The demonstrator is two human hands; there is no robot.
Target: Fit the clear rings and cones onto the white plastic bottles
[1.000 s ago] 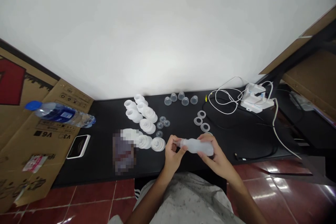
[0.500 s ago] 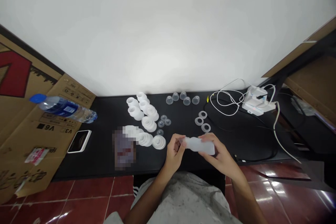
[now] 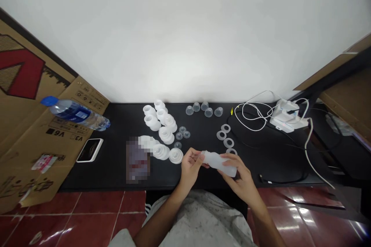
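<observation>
A translucent white baby bottle (image 3: 215, 159) lies tilted between my hands above the table's front part, its neck pointing left. My right hand (image 3: 241, 175) is wrapped round its base end. The fingers of my left hand (image 3: 191, 164) are closed at its neck; whether they also pinch a small part there is hidden. Left of my hands stand several white bottles (image 3: 152, 122), some topped with collars and teats (image 3: 175, 156). Clear silicone teats (image 3: 182, 133) lie just beyond my left hand. Flat translucent rings (image 3: 228, 142) lie beyond my right hand, one partly covered by it.
Clear domed caps (image 3: 204, 106) stand along the wall. At the left are a water bottle (image 3: 78, 114), a phone (image 3: 90, 150), a cardboard box (image 3: 34, 131) and a blurred-out patch (image 3: 137, 164). On the right lie a white power strip (image 3: 284, 115) and tangled cables (image 3: 255, 114).
The bottle's base has tipped slightly toward me, with both hands still on it. The camera view has shifted a little, and a further ring shows beside my right hand.
</observation>
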